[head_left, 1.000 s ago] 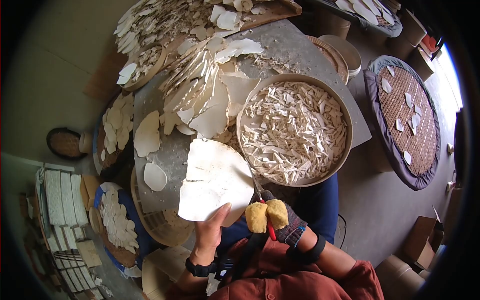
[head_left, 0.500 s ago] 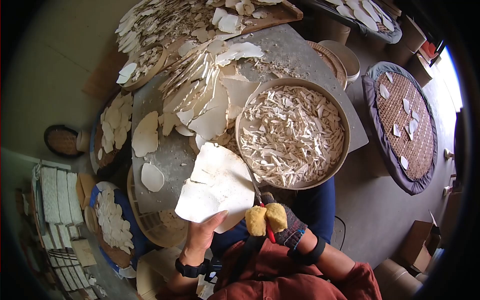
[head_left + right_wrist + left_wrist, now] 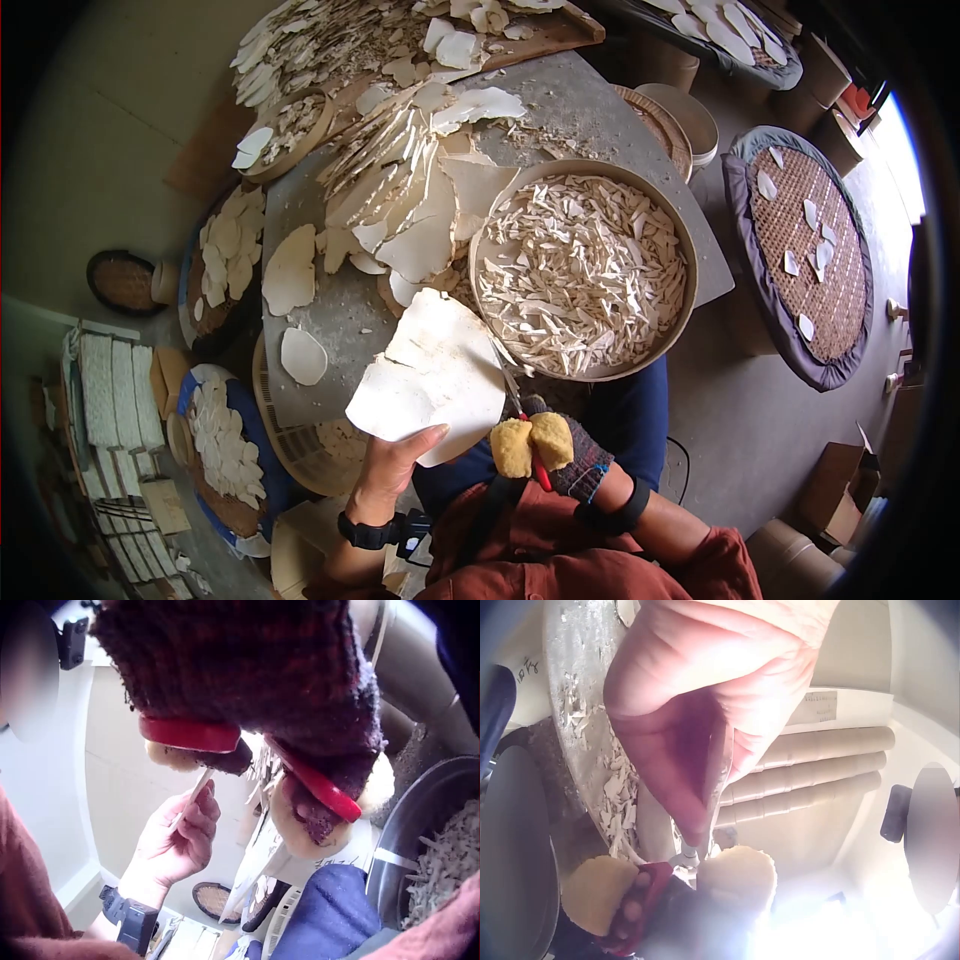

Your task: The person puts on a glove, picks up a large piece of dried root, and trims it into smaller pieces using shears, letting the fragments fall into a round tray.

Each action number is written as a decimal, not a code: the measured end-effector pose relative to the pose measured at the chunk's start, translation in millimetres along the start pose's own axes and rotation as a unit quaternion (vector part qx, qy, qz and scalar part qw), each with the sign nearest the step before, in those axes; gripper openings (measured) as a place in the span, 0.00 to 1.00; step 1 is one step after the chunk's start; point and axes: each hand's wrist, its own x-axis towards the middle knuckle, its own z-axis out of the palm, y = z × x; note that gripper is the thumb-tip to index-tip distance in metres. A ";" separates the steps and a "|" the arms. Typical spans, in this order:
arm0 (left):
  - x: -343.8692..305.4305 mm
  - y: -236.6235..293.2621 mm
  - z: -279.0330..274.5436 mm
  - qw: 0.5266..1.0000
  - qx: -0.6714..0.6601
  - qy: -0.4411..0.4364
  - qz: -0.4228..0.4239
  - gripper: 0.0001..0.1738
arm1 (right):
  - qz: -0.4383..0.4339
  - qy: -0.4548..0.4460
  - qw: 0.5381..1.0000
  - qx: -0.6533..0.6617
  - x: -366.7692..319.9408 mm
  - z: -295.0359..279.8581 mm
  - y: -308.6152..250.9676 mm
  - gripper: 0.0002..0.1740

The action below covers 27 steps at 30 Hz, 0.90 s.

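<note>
In the head view, a thin, off-white, irregular sheet (image 3: 435, 375) with a crack from its left edge is pinched at its lower edge by my bare left hand (image 3: 390, 470). The thumb lies on the face; the left wrist view shows the sheet edge-on between thumb and fingers of this hand (image 3: 697, 675). My gloved right hand (image 3: 575, 465) grips red-handled scissors (image 3: 541, 472) padded with yellow sponge (image 3: 512, 447). Their blades lie along the sheet's right edge. In the right wrist view the dark knit glove (image 3: 232, 667) fills the top, with the red handle loops (image 3: 191, 735) below.
A round tray (image 3: 690, 290) of white slivers stands just beyond the scissors. Stacked larger sheets (image 3: 420, 225) lean on the grey table (image 3: 560, 90), two loose pieces (image 3: 303, 357) lying at its left. A cloth-rimmed woven tray (image 3: 800, 230) is off to the right.
My left hand and the sheet have shifted left and a little down, the sheet tilting slightly. A narrow strip now shows at its right edge by the blades. The right hand stays nearly in place.
</note>
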 end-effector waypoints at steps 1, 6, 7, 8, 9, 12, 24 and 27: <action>-0.8 0.3 -0.8 1.000 0.014 -0.007 -0.004 0.34 | -0.015 -0.001 0.995 -0.103 2.0 -3.8 -1.7 0.13; -3.0 8.4 -0.3 0.999 0.001 -0.031 -0.041 0.35 | 0.057 -0.006 0.998 0.016 -0.7 -7.1 -5.3 0.15; -1.5 9.0 -1.0 0.999 0.000 -0.033 -0.038 0.35 | 0.047 -0.013 0.999 0.003 -2.3 -8.5 -9.5 0.17; 0.3 10.0 -2.2 0.998 0.001 -0.042 -0.047 0.35 | 0.038 -0.021 0.999 -0.011 -2.8 -10.0 -11.9 0.19; 2.2 11.1 -3.8 0.997 0.003 -0.050 -0.057 0.35 | 0.025 -0.025 0.999 -0.039 -2.0 -10.7 -12.2 0.19; 5.0 4.3 -10.7 0.998 0.020 -0.047 -0.030 0.35 | -0.017 -0.026 0.994 -0.104 -0.8 -10.1 -11.2 0.17; 7.1 8.2 -16.1 0.992 0.061 -0.095 -0.058 0.40 | 0.040 -0.043 0.998 0.021 -3.0 -18.7 -22.1 0.14; 9.6 16.9 -12.4 0.986 0.086 -0.120 -0.072 0.42 | -0.011 -0.032 0.998 -0.053 -4.2 -20.1 -12.1 0.14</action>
